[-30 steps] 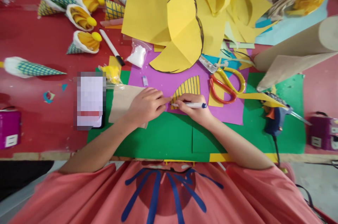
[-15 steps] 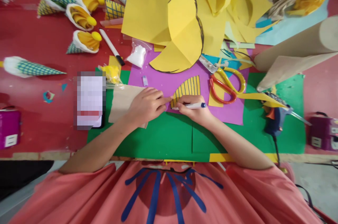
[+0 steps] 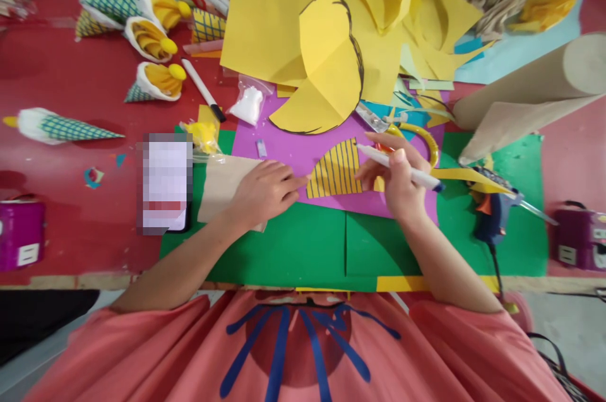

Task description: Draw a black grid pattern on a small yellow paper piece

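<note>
Marker (image 3: 425, 179) clamped in right hand (image 3: 405, 192), tip beside striped piece (image 3: 335, 170).
Left hand (image 3: 266, 192) palm-down on beige paper (image 3: 218, 184) (fingers loose, index at piece's left corner).

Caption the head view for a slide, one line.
White marker in the right hand, left hand at the edge of a striped yellow piece on a purple sheet.

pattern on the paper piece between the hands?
The paper piece is yellow with dark stripes; shows best in the head view.
</note>
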A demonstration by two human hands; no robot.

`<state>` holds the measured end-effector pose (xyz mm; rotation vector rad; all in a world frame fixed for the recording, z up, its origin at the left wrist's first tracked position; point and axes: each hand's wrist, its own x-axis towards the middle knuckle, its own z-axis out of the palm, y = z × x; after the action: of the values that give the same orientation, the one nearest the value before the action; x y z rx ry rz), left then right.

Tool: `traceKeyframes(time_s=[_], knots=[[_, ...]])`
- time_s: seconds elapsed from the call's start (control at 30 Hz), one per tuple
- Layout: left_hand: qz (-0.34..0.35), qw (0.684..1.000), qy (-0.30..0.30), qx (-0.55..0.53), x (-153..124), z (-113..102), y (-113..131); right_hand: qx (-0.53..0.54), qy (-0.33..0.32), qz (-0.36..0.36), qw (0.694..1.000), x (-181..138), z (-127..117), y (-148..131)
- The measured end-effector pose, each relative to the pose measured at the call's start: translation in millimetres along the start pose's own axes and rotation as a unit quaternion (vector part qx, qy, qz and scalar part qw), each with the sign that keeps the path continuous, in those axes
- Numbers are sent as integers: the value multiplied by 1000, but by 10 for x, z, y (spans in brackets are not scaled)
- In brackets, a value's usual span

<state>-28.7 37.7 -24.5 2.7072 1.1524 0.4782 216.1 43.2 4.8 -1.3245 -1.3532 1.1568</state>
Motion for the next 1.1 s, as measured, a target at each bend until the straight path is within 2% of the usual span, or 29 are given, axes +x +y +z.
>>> traceKeyframes(time_s=[0.1, 0.23, 0.33, 0.43, 0.5, 0.63, 0.7, 0.8, 0.87, 1.0, 1.1], knots=[[12, 1000, 8, 15, 1, -6, 6, -159, -39, -44, 986, -140, -132, -63], [36, 999, 4, 35, 0, -19, 19, -315, -136, -178, 922, -364, -140, -28], [61, 998, -8, 27, 10, -40, 47, -371, -155, -217, 889, -420, -110, 50], [94, 995, -22, -5, 24, -63, 82, -384, -158, -222, 882, -369, -100, 126], [106, 994, -26, -34, 25, -75, 96, -375, -166, -214, 887, -304, -88, 160], [93, 994, 3, -62, -5, -77, 84, -313, -193, -200, 908, -161, -4, 165], [83, 995, 15, -55, -13, -62, 67, -279, -214, -186, 917, -93, 58, 142], [71, 997, -3, -17, 6, -26, 55, -201, -233, -140, 941, -10, 131, 111], [65, 997, -30, 2, 32, -8, 66, -139, -196, -99, 966, 32, 152, 118], [28, 997, -70, 26, 51, -2, 124, -36, -58, -40, 997, 96, 137, 218], [7, 996, -73, 55, 30, 3, 166, 43, -39, -15, 998, 147, 114, 307]])
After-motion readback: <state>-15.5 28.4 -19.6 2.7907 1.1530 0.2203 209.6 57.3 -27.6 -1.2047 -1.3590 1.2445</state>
